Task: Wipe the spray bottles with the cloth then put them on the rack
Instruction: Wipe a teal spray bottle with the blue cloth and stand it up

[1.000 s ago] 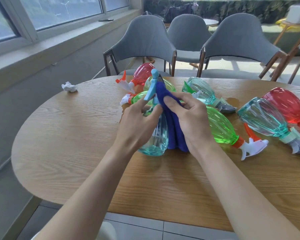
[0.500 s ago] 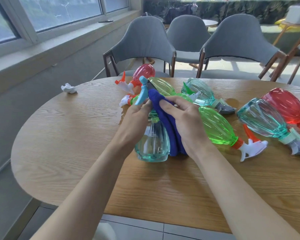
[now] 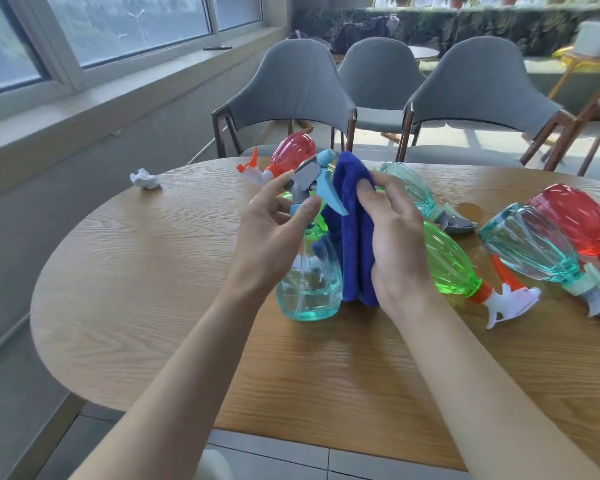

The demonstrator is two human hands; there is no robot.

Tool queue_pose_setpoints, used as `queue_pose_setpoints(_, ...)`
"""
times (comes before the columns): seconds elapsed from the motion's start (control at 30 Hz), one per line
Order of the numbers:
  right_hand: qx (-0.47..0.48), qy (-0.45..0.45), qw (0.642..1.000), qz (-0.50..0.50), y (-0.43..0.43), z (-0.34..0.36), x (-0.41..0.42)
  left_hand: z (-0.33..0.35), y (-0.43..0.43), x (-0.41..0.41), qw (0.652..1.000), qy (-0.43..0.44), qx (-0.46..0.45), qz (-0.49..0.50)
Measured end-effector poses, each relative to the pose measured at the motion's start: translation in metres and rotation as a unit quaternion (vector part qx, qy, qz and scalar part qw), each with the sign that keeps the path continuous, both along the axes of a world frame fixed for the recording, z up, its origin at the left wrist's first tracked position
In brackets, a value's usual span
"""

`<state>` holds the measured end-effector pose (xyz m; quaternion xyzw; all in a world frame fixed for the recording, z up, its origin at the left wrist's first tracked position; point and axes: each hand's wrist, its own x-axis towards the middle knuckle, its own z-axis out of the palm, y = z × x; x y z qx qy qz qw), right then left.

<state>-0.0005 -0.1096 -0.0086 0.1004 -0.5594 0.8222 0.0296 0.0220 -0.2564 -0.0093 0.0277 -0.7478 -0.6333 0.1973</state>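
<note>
One clear teal plastic spray bottle (image 3: 309, 292) upright on wooden table (image 3: 146, 278): left hand (image 3: 274, 237) fingers curl round its neck; right hand (image 3: 395, 240) grips blue microfibre cloth (image 3: 355, 237), now raised to sprayer head (lower half a second back).

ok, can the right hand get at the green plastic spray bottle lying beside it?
Probably yes: the green plastic spray bottle lies right beside the right hand, nothing between, though its fingers grip the blue cloth.

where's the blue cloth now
Head view, centre frame: the blue cloth is in the right hand, just right of the upright teal bottle the left hand holds.
</note>
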Motion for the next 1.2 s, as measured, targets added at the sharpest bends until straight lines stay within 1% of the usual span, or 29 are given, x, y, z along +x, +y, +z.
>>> queue_pose_setpoints(0.07, 0.011, 0.025, 1.000, -0.012, 0.001, 0.004, 0.001, -0.002, 0.000, -0.001, 0.999, 0.025, -0.023, -0.011)
queue_pose_setpoints(0.13, 0.023, 0.041, 0.999, -0.020, 0.001, 0.007, 0.002, -0.004, 0.000, -0.001, 0.999, 0.033, -0.027, -0.011)
queue_pose_setpoints(0.3, 0.097, 0.090, 0.991, 0.017, -0.001, 0.004, 0.006, -0.008, -0.003, -0.004, 1.000, 0.009, 0.005, 0.024)
queue_pose_setpoints(0.37, 0.112, 0.090, 0.989, 0.035, 0.000, 0.006, 0.007, -0.009, -0.005, -0.005, 0.999, 0.000, 0.026, 0.038)
queue_pose_setpoints(0.43, 0.151, 0.098, 0.984, 0.012, 0.003, 0.008, 0.008, -0.008, -0.006, -0.006, 0.998, -0.005, 0.038, 0.050)
queue_pose_setpoints(0.53, 0.214, 0.124, 0.968, -0.032, 0.005, 0.004, 0.005, -0.008, -0.005, -0.006, 0.998, -0.006, 0.032, 0.048)
queue_pose_setpoints(0.63, 0.247, 0.152, 0.954, -0.076, 0.005, 0.001, 0.001, -0.006, -0.002, -0.007, 0.999, -0.001, -0.009, 0.034)
queue_pose_setpoints(0.7, 0.228, 0.145, 0.958, -0.094, 0.005, 0.000, 0.000, -0.006, 0.000, -0.007, 0.999, 0.008, -0.034, 0.033)
queue_pose_setpoints(0.77, 0.203, 0.124, 0.968, -0.083, 0.005, 0.000, 0.002, -0.004, 0.001, -0.007, 0.999, 0.015, -0.029, 0.038)
queue_pose_setpoints(0.9, 0.228, 0.114, 0.965, -0.062, 0.004, 0.000, 0.003, -0.003, -0.002, -0.008, 0.998, 0.018, -0.004, 0.058)
queue_pose_setpoints(0.97, 0.219, 0.093, 0.969, -0.062, 0.007, 0.003, 0.003, -0.003, -0.002, -0.008, 0.998, 0.018, -0.013, 0.057)
queue_pose_setpoints(1.03, 0.220, 0.080, 0.970, -0.071, 0.009, 0.004, 0.002, -0.002, 0.000, -0.008, 0.999, 0.010, -0.012, 0.042)
queue_pose_setpoints(1.13, 0.248, 0.072, 0.962, -0.089, 0.008, -0.001, -0.001, -0.001, 0.000, -0.007, 1.000, -0.019, 0.023, 0.002)
queue_pose_setpoints(1.2, 0.260, 0.055, 0.959, -0.096, 0.009, -0.005, -0.004, -0.001, 0.001, -0.003, 0.999, -0.022, 0.043, -0.018)
